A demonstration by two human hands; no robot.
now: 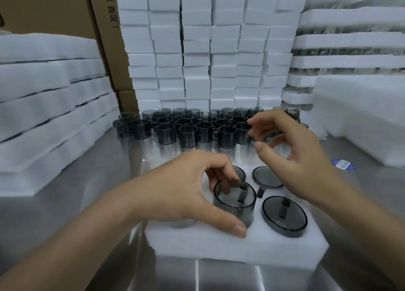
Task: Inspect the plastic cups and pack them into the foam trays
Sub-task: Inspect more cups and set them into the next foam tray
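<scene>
Leftmost, one stack of foam sheets (43, 93) fills the left edge of the frame, with cardboard boxes (54, 8) at upper left. At lower centre one foam tray (241, 247) lies on the steel table (98, 181), where the left hand (188, 185) grips one smoky grey cup (234, 201), base up, with thumb and curled fingers, partly down in a pocket; three seated cups (285, 216) rest inverted in other pockets. Mid-frame stand some thirty loose cups (186, 128), too crowded to count exactly, before the foam blocks (208, 50), and the right hand (293, 159) hovers right of centre, fingers loosely curled, holding nothing.
</scene>
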